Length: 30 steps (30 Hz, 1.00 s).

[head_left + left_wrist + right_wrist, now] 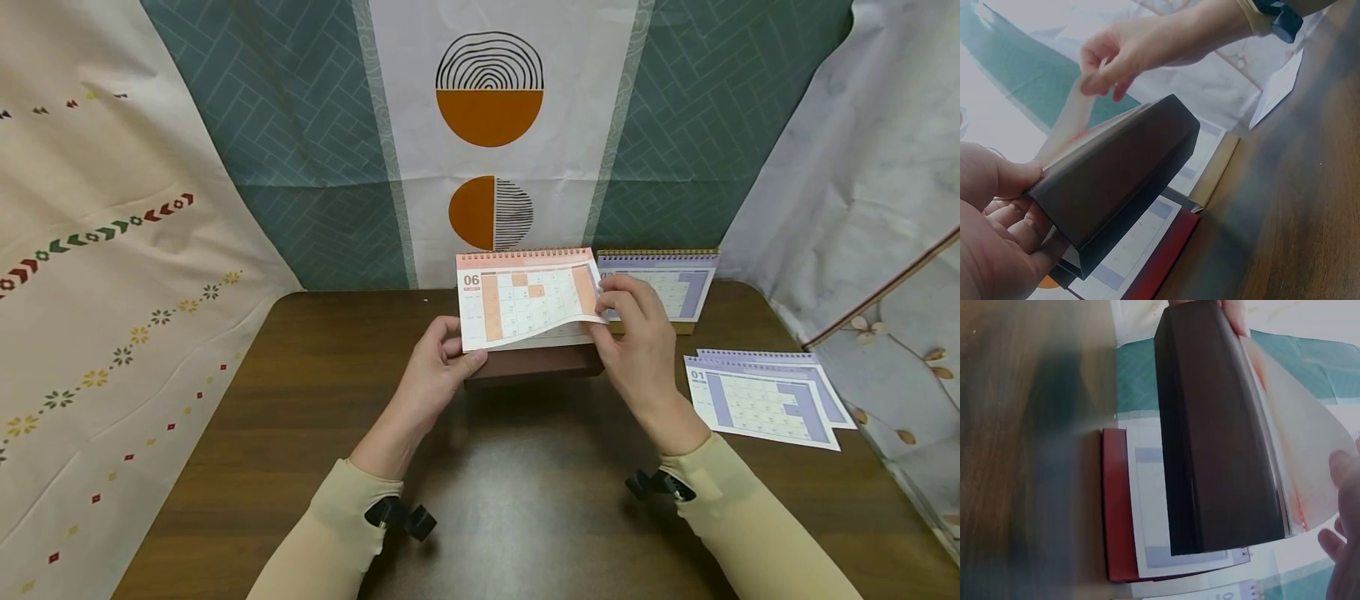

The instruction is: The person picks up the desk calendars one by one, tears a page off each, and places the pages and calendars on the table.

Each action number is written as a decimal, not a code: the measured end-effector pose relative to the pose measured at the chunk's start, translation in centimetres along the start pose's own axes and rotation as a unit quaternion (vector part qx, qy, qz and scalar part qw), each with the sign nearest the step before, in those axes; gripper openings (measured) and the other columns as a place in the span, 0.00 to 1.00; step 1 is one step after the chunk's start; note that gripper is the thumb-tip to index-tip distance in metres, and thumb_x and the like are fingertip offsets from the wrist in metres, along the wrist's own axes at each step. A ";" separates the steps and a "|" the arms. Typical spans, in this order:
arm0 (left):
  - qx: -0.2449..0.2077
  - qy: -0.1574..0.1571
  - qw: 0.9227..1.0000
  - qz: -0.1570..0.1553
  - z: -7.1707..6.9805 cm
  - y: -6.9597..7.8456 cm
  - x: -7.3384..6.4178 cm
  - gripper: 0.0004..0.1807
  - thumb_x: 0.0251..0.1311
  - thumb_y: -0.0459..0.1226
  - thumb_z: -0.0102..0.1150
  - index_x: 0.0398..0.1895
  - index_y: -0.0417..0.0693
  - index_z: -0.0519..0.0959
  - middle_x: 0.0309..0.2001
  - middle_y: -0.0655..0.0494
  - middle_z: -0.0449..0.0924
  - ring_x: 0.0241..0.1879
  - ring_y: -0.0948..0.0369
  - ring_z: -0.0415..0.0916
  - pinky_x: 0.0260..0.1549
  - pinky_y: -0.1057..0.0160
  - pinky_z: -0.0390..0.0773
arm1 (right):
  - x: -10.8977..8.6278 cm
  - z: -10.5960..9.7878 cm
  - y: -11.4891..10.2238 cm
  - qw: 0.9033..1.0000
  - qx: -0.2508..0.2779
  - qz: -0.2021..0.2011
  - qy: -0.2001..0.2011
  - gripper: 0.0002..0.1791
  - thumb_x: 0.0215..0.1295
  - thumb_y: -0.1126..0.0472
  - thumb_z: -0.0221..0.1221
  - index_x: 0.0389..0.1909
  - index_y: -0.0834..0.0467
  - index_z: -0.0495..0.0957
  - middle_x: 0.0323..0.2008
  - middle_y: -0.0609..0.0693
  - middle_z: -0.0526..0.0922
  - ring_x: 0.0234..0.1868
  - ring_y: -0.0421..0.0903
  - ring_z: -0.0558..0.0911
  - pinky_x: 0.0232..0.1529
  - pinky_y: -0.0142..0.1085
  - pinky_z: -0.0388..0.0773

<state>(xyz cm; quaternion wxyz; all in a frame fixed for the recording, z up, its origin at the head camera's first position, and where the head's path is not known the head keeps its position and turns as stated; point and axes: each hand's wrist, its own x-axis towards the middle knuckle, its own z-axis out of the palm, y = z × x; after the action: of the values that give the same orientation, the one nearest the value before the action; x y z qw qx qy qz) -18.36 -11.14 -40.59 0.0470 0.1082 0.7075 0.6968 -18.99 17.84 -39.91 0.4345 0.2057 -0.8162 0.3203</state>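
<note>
A desk calendar [525, 292] with an orange page numbered 06 is held up off the table, its spiral binding along the top edge. My left hand [433, 367] grips its lower left corner, thumb at the front. At the right edge, my right hand [637, 342] pinches the front page, which bends up away from the pages beneath. In the left wrist view the dark stand [1119, 162] of this calendar shows from below, with the lifted page [1069, 119] between the right thumb and fingers. The right wrist view shows the same page [1316, 450] curving outward.
Behind on the right stands a purple calendar [693, 287] with a gold-coloured base. Another calendar with a red base [1169, 262] stands behind the held one. Two loose purple calendar sheets [757, 408] overlap on the brown table [315, 450] at right. Patterned cloths [300, 125] hang around the table.
</note>
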 end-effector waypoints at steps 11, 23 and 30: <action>-0.003 -0.010 1.000 0.015 0.1 -0.6 0.2 0.22 0.73 0.22 0.65 0.65 0.36 0.70 0.61 0.35 0.87 0.55 0.48 0.88 0.52 0.64 0.83 | 1.0 -0.8 0.4 0.998 -0.048 0.037 0.021 0.06 0.75 0.65 0.71 0.45 0.63 0.86 0.41 0.59 0.89 0.44 0.60 0.86 0.46 0.53 0.78; -0.008 -0.015 1.000 0.013 -0.1 -0.6 0.0 0.20 0.75 0.24 0.62 0.65 0.38 0.70 0.61 0.39 0.87 0.56 0.49 0.88 0.54 0.62 0.82 | 1.4 -1.5 0.6 0.995 -0.082 -0.055 -0.032 0.13 0.72 0.64 0.72 0.56 0.56 0.92 0.43 0.58 0.88 0.43 0.62 0.85 0.41 0.56 0.81; 0.000 -0.024 1.000 0.017 -0.1 -0.7 0.1 0.21 0.75 0.24 0.62 0.66 0.37 0.70 0.62 0.40 0.87 0.57 0.48 0.88 0.54 0.62 0.82 | 0.9 -1.3 0.6 0.984 -0.098 -0.115 -0.090 0.15 0.80 0.52 0.67 0.53 0.59 0.91 0.47 0.57 0.89 0.50 0.62 0.85 0.54 0.58 0.81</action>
<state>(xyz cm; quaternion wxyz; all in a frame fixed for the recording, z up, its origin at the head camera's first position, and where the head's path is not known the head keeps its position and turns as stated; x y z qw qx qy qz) -18.54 -11.23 -41.28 0.0518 0.1368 0.7041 0.6948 -19.07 19.12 -38.84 0.4113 0.2828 -0.8504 0.1665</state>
